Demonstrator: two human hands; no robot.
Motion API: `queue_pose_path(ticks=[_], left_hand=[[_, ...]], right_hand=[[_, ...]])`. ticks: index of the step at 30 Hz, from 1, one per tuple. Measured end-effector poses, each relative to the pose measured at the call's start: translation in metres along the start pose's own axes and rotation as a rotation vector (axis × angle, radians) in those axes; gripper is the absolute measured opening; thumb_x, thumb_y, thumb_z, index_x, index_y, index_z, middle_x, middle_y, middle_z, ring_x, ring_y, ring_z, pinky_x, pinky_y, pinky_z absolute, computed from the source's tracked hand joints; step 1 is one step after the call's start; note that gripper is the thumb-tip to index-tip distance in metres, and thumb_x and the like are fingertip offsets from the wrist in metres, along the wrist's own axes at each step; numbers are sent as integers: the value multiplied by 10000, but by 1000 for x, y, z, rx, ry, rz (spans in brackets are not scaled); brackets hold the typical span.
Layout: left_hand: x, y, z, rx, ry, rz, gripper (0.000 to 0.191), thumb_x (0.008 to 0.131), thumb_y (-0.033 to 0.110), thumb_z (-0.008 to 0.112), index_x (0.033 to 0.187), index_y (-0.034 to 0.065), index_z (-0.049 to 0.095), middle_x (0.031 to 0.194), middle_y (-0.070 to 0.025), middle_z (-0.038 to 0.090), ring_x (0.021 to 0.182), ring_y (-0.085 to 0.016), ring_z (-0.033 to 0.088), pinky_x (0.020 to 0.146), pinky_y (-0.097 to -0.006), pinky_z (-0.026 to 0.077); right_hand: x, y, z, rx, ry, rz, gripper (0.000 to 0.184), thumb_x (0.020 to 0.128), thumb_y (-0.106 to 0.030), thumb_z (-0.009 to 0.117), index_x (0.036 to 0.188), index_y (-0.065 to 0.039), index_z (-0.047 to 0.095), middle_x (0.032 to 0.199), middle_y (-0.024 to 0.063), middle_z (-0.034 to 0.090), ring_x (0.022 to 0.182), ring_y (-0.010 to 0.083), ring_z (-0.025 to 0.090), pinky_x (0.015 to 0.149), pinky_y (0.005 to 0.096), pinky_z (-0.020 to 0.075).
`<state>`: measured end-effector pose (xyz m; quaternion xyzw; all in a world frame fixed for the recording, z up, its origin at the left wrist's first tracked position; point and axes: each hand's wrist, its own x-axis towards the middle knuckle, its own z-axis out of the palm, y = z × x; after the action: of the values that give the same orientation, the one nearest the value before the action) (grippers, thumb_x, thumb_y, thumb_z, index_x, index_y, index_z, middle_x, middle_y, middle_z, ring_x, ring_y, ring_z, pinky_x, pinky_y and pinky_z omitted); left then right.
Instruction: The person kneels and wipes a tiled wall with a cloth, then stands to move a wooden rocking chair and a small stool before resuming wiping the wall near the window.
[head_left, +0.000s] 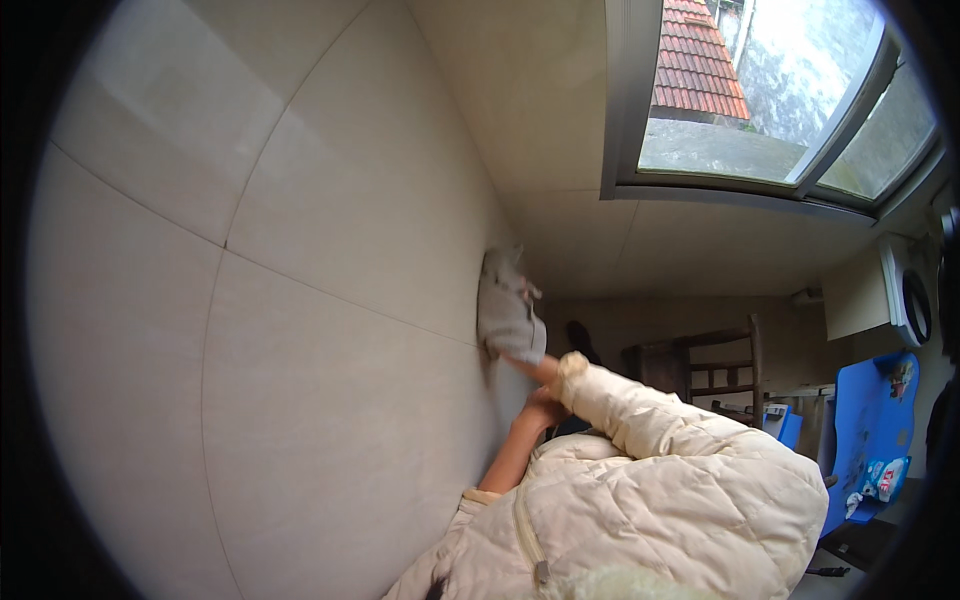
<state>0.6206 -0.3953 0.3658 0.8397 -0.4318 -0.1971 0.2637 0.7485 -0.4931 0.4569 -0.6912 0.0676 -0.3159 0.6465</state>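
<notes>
A grey cloth (512, 307) lies against the large beige tiles (337, 300), close to a corner. It covers most of my right hand (529, 366), whose wrist shows between the cloth and the gathered cuff of a cream quilted sleeve. The cloth's far end is blurred. My left hand (546, 409) is at the right wrist and cuff, partly hidden behind them, so its fingers cannot be made out clearly. The left forearm is bare above its cuff and runs close along the tiles. A cream quilted jacket (637, 517) fills the lower part of the view.
At the upper right is a metal-framed window (626, 180), with a red tiled roof outside. A dark wooden chair (754, 360) stands right of the sleeve. Farther right, a blue tabletop (862, 420) bears a blue-and-white packet (885, 480). Above it is a white box-shaped object (862, 296).
</notes>
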Motion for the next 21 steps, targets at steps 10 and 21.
queue_pose_path(ticks=[10, 21], left_hand=[[-11, -17, 13, -39, 70, 130, 363, 890, 386, 667, 1064, 68, 638, 1054, -147, 683, 998, -360, 631, 883, -465, 489], [9, 23, -49, -51, -329, -277, 492, 920, 423, 645, 1226, 39, 615, 1192, -195, 671, 1138, -365, 621, 954, -457, 499]], right_hand=[[48, -221, 25, -6, 196, -1095, 235, 744, -270, 777, 950, -164, 731, 1115, 79, 622, 1008, 318, 609, 755, 398, 490], [291, -150, 24, 109, 59, -602, 200, 772, -151, 789, 965, -179, 745, 1125, 34, 638, 1017, 278, 641, 868, 480, 478]])
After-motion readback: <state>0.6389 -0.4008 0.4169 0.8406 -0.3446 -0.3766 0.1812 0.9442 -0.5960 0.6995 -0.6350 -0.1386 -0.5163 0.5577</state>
